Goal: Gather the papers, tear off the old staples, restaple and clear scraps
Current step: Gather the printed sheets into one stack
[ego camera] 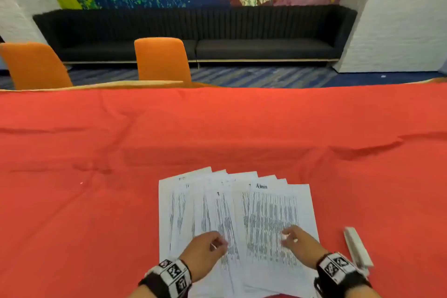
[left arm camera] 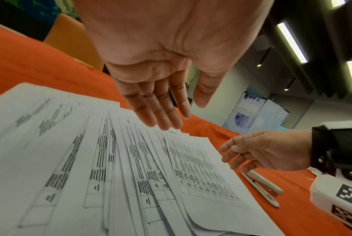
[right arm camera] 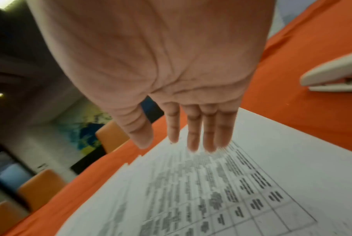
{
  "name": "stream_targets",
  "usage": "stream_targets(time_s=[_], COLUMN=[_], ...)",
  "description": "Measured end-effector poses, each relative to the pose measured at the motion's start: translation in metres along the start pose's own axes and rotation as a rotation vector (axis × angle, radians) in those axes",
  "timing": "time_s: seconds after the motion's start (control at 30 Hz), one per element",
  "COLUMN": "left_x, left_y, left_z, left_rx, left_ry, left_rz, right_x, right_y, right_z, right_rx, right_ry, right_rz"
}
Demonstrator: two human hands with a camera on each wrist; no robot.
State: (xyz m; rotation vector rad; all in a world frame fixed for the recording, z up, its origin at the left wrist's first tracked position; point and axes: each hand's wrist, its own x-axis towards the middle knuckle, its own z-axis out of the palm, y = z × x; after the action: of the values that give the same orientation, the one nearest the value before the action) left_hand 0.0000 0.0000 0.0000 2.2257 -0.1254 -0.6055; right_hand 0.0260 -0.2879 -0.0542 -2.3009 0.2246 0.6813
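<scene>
The papers [ego camera: 238,220] are seen fanned out on the red cloth of the counter [ego camera: 96,152], lying toward 6 o'clock of the head view, printed sides up, with their far corners splayed between 11 and 1 o'clock. The left hand [ego camera: 205,250] is held over the near left part of the fan, and the right hand [ego camera: 300,241] over the near right part; in both wrist views the fingers [left arm camera: 161,115] are straight and slightly apart, nothing being gripped. Whether the fingertips touch the sheets cannot be told. A white stapler [ego camera: 358,249] is noted on the cloth at 3 o'clock of the papers, just beside the right wrist. The step in hand is judged to be gathering. It would best be done by sweeping both palms inward from 9 and 3 o'clock so that the fan is closed, after which the stack should be stood on its near edge and tapped square. Light pressure is advised, since loose sheets slide readily on one another and the cloth may wrinkle underneath. No staples can be made out at this resolution; the stapled corner should be checked before tearing.
</scene>
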Motion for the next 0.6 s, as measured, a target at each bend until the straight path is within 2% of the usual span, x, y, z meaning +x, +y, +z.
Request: stream_targets(time_s=[0.13, 0.2, 0.27, 0.37, 0.5, 0.6], left_x=[0.046, 0.059, 0.068, 0.079, 0.090, 0.091], left_y=[-0.007, -0.012, -0.013, -0.013, -0.011, -0.001], left_z=[0.017, 0.034, 0.046, 0.058, 0.070, 0.071], left_rx=[-0.053, -0.115, -0.144, -0.182, -0.326, -0.400], left_ry=[0.039, 0.019, 0.003, 0.024, 0.104, 0.140], left_rz=[-0.096, -0.150, -0.190, -0.250, -0.332, -0.332], right_x=[0.025, 0.027, 0.030, 0.039, 0.032, 0.024], right_y=[0.017, 0.026, 0.033, 0.044, 0.054, 0.058], right_z=[-0.002, 0.004, 0.008, 0.011, 0.015, 0.016], right_rx=[-0.036, -0.010, 0.051, 0.056, 0.080, 0.155], right_ry=[0.311, 0.335, 0.366, 0.423, 0.389, 0.379], right_rz=[0.338, 0.451, 0.499, 0.499, 0.356, 0.265])
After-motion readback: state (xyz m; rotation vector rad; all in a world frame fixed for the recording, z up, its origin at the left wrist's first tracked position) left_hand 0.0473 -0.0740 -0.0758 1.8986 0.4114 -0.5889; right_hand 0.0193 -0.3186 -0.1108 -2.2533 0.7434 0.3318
